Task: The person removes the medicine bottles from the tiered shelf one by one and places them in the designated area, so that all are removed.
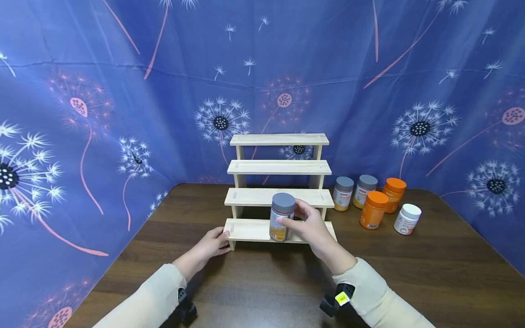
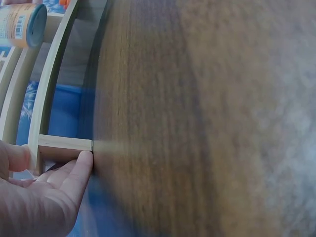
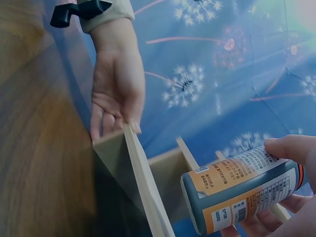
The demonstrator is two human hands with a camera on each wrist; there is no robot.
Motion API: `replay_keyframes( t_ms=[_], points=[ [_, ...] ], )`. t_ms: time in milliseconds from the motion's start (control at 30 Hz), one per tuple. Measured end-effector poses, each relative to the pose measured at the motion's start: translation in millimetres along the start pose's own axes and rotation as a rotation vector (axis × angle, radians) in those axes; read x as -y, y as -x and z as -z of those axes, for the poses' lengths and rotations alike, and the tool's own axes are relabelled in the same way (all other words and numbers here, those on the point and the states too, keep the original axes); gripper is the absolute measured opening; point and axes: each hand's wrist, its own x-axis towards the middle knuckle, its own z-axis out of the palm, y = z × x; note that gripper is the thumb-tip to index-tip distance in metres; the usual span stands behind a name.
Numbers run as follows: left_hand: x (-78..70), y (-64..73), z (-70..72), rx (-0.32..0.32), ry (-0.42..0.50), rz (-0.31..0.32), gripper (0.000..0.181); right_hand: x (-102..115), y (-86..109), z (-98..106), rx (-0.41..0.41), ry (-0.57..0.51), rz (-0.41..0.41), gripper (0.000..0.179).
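Observation:
A pale wooden four-step display shelf (image 1: 250,229) stands on the dark table. My left hand (image 1: 210,246) holds the left end of its lowest step, thumb at the plank and the other fingers along the end support (image 2: 66,143). My right hand (image 1: 315,227) grips a grey-lidded bottle (image 1: 281,217) upright by its side, at the middle of the lowest step. In the right wrist view the bottle's orange-and-white label (image 3: 247,190) shows fine print and a barcode. The head view overlaps its base with the step's front edge.
Right of the shelf stand two more grey-lidded bottles (image 1: 342,193), two orange bottles (image 1: 373,210) and a white bottle (image 1: 407,219). Behind the wood-grain table (image 1: 430,259) hangs a blue cloth (image 1: 172,105) with dandelion prints.

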Motion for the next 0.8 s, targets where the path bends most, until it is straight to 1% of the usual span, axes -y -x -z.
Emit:
replay_keyframes(
  t_ms=[200, 300, 500, 600, 700, 800],
  points=[
    [-2.1, 1.5, 1.4, 0.031, -0.010, -0.017, 0.039, 0.4, -1.4, 18.7, -0.061, 0.025, -0.023, 0.063],
    [-0.6, 2.2, 0.6, 0.040, -0.012, -0.015, 0.040, 0.1, -0.1, 26.3, -0.082, 0.021, -0.044, 0.064],
    [3.4, 2.3, 0.1, 0.028, -0.006, -0.012, 0.039, 3.0, 0.0, 37.9, -0.092, 0.015, -0.063, 0.066],
    [4.6, 2.2, -0.6, 0.025, -0.006, -0.023, 0.039, 6.4, -0.5, 43.6, -0.109, 0.019, -0.071, 0.066],
    [4.0, 2.3, -1.2, 0.017, -0.014, -0.039, 0.039, 10.9, -0.8, 50.1, -0.126, 0.022, -0.059, 0.066],
    [3.2, 2.6, -1.8, 0.002, -0.018, -0.043, 0.039, 13.7, -0.9, 56.7, -0.140, 0.030, -0.041, 0.066]
  ],
)
